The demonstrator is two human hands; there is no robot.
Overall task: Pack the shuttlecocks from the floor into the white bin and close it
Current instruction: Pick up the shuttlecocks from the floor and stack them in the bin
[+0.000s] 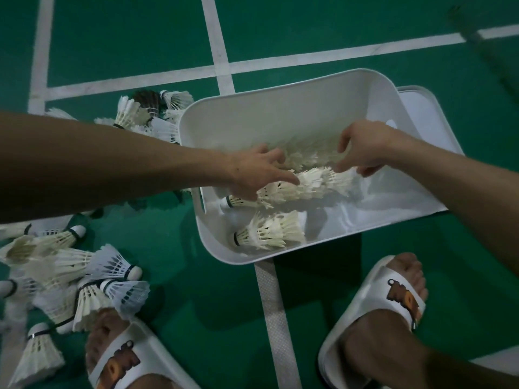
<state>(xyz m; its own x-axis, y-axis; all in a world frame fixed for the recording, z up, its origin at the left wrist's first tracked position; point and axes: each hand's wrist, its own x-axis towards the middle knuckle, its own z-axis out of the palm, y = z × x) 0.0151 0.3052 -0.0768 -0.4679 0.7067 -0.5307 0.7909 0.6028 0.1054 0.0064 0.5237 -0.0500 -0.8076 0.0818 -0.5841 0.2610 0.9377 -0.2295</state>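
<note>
Slides (373,293) near white bin (280,113), orange logos (401,297) illegible

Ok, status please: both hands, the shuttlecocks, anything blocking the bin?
Left hand and right hand open, touching a shuttlecock row inside white bin. Many shuttlecocks on floor. Lid off, beside bin. Nothing blocking.

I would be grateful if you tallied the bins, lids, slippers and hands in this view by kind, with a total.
White bin: 1
Lid: 1
Slippers: 2 (left slipper, right slipper)
Hands: 2 (left hand, right hand)
Total: 6
The shuttlecocks are nested in stacks and cannot be counted reliably.
</note>
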